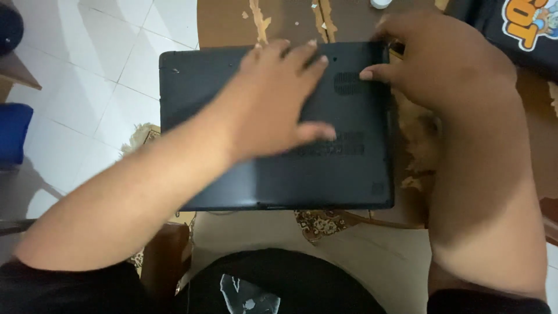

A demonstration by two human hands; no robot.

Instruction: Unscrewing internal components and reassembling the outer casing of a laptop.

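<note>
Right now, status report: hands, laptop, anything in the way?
Left hand flat on the upturned laptop. Right hand grips its far right corner. Laptop on worn table; nothing on top.

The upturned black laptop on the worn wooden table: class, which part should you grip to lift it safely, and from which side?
Take the laptop by its two short side edges, coming in from left and right. It lies flat, underside up, a thin slab; its near corners overhang the table, leaving room for fingers underneath. The left hand rests flat on the base; the right hand is already at the right edge.
</note>
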